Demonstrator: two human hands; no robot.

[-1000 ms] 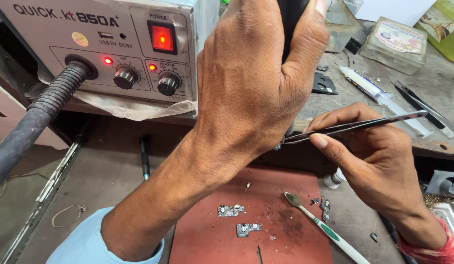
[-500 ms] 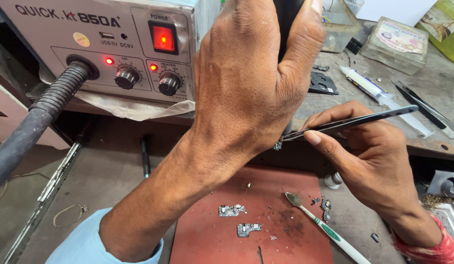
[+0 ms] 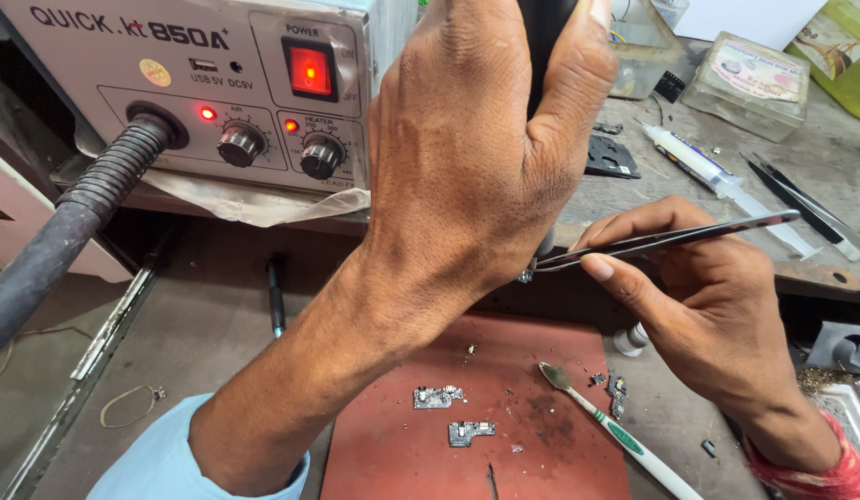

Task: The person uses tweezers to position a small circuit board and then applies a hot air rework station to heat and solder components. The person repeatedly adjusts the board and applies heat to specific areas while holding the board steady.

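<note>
Hot-air handle and tweezers barely shifted over the past second

The left hand [image 3: 467,176] stays wrapped around the black hot-air handle [image 3: 546,37]; the right hand [image 3: 698,296] keeps its fingers pinched on the tweezers [image 3: 671,239], whose tips have edged up slightly, gripping a tiny part [image 3: 525,275] above the red mat [image 3: 541,352] on the surface.

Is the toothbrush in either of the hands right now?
No, the toothbrush lies on the red mat, while the right hand holds tweezers.
</note>
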